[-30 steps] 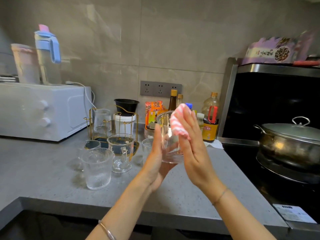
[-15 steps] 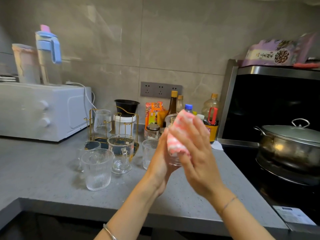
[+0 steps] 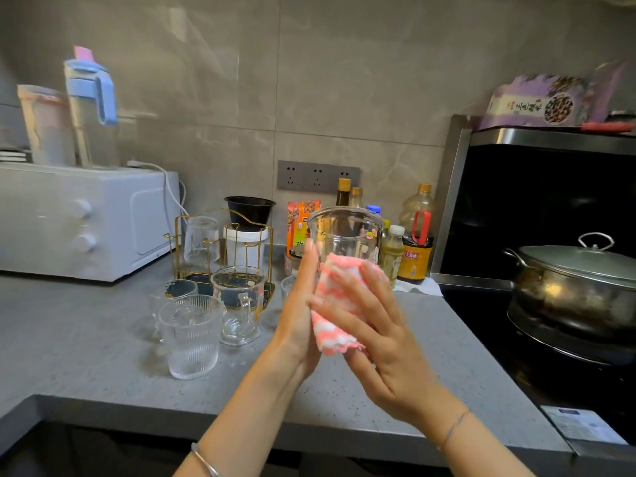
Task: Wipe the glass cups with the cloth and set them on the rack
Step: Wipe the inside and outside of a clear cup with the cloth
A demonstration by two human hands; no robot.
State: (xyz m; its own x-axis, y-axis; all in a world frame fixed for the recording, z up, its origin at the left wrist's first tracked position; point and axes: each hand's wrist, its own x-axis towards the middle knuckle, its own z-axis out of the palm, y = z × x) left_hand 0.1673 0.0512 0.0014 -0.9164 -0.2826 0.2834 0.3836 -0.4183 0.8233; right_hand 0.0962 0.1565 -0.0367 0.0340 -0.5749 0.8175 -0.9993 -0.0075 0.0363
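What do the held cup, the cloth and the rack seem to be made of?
Cup: clear glass, smooth and glossy; bottles show through it. Cloth: soft fuzzy fabric, pink and white, maybe microfibre; it bunches in folds. Rack: thin wire with shiny gold finish, probably metal.

Grey speckled table (image 3: 103,356) is carrying a white oven (image 3: 86,222), a gold wire rack (image 3: 201,279), glass cups (image 3: 191,335) standing upright before it, and bottles (image 3: 417,259) standing at the back
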